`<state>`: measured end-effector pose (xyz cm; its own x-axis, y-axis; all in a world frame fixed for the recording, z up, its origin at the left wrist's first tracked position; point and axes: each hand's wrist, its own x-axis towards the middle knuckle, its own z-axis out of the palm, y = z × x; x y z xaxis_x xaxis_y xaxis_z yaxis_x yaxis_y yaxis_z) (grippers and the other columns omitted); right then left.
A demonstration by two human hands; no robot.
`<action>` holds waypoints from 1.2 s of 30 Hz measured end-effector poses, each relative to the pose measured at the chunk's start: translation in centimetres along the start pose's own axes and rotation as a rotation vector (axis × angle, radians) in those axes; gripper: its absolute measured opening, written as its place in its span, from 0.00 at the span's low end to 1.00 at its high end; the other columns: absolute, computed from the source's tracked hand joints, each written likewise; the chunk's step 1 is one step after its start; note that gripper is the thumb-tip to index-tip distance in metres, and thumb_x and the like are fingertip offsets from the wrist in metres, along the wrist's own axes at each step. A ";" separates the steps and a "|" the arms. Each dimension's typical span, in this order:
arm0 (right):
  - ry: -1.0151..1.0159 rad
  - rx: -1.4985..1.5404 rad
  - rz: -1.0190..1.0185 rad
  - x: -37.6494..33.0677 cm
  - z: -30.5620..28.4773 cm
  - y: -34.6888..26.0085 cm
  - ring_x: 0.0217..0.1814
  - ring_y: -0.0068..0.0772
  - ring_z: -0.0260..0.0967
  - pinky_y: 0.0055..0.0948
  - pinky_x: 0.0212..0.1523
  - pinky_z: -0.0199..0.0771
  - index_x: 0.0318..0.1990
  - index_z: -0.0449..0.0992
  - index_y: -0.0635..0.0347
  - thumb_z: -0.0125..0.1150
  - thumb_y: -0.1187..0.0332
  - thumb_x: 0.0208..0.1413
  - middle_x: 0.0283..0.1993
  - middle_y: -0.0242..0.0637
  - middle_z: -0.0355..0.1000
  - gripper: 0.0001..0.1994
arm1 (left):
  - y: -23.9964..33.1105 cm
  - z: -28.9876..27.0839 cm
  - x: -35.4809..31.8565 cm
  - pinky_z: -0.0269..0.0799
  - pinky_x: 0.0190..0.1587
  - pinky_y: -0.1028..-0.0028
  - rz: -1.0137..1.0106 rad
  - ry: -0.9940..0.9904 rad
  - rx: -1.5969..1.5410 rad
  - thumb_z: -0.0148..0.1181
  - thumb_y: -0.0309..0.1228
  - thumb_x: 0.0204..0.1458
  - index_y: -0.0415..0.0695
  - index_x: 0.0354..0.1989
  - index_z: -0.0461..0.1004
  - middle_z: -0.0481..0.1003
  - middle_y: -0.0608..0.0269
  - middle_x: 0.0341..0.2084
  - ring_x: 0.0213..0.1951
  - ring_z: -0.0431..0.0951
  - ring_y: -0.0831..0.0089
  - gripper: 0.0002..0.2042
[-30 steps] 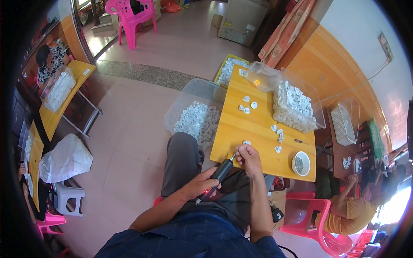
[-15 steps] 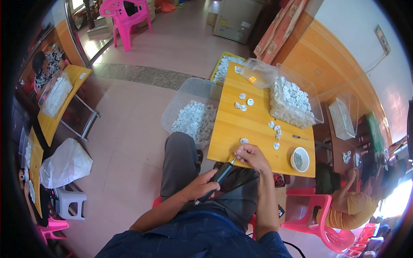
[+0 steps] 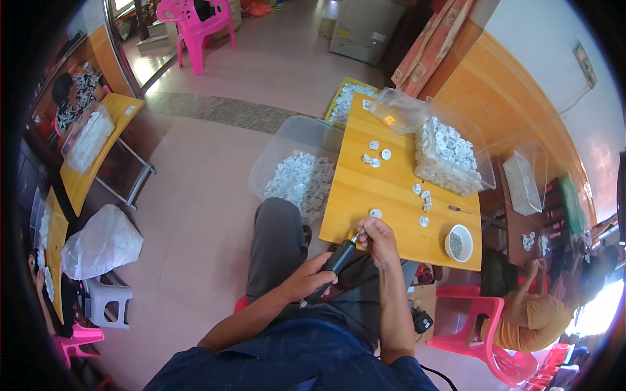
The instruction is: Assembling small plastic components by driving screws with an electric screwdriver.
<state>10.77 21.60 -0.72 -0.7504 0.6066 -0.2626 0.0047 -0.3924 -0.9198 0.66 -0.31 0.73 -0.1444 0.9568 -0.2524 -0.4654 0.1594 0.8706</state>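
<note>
My left hand [image 3: 306, 279] is wrapped around a black electric screwdriver [image 3: 335, 260], whose tip points up toward my right hand [image 3: 377, 238]. My right hand is closed at the near edge of the yellow wooden table [image 3: 365, 186], pinching something small against the driver's tip; I cannot make out what. A small white round part [image 3: 375, 213] lies on the table just above my right hand. More white parts [image 3: 375, 154] are scattered farther up the table.
A white bowl of dark screws [image 3: 458, 243] sits at the table's near right. A clear bin of white parts [image 3: 451, 156] stands on the table, another clear bin [image 3: 298, 176] on the floor to its left. Someone in orange [image 3: 531, 319] sits right. Pink chairs [image 3: 195, 29] around.
My hands and the screwdriver keep the same pose at the table's near edge. The view has shifted slightly as my head moved.
</note>
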 end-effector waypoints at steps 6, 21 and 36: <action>0.021 0.043 0.032 -0.5 -0.1 0.7 0.28 0.16 0.69 0.17 0.27 0.68 0.40 0.77 0.58 0.60 0.58 0.65 0.31 0.26 0.74 0.12 | -0.3 0.2 -0.1 0.71 0.30 0.77 0.002 0.009 -0.005 0.53 0.30 0.59 0.42 0.51 0.67 0.73 0.64 0.31 0.27 0.74 0.79 0.13; -0.020 0.102 0.037 -0.1 0.1 0.5 0.26 0.15 0.71 0.16 0.25 0.73 0.42 0.78 0.60 0.60 0.60 0.65 0.32 0.29 0.76 0.12 | -1.2 0.2 0.2 0.70 0.25 0.72 0.146 0.115 0.201 0.54 0.30 0.57 0.38 0.60 0.62 0.74 0.60 0.25 0.22 0.74 0.75 0.22; 0.028 0.077 0.019 -0.2 0.5 -0.2 0.26 0.16 0.70 0.16 0.25 0.71 0.39 0.78 0.60 0.61 0.63 0.63 0.32 0.31 0.76 0.09 | -0.2 0.5 0.0 0.71 0.31 0.72 0.064 0.118 0.278 0.54 0.28 0.56 0.39 0.61 0.62 0.73 0.62 0.25 0.26 0.75 0.76 0.23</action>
<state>10.61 21.16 -0.32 -0.7315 0.6175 -0.2890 -0.0330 -0.4555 -0.8896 1.15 -0.19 0.79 -0.2740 0.9347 -0.2263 -0.1972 0.1756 0.9645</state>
